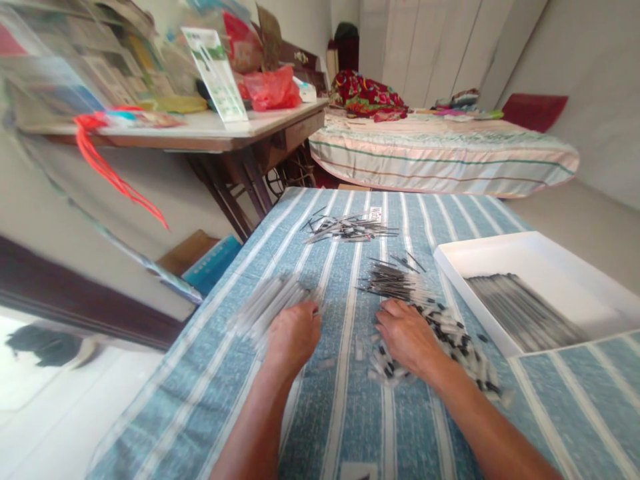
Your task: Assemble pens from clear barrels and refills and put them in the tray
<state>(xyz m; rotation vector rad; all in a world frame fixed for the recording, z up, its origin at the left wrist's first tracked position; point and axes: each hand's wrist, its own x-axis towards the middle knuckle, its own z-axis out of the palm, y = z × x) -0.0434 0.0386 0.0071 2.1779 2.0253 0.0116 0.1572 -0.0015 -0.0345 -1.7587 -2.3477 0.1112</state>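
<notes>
- A home: a bedroom that doubles as a spot for handwork.
- Far right, a low bed under a striped cover, with a red patterned bundle heaped at its far end and a red cushion against the wall.
- Pale wardrobe doors line the far wall.
- Far left, an old wooden table on dark cross-braced legs, cluttered with a red plastic bag, papers and packets.
- Near, a table under a blue striped cloth bears loose heaps of clear tubes, thin dark rods and small capped pieces.
- On the right of that cloth, a white tray holds more rods.
</notes>
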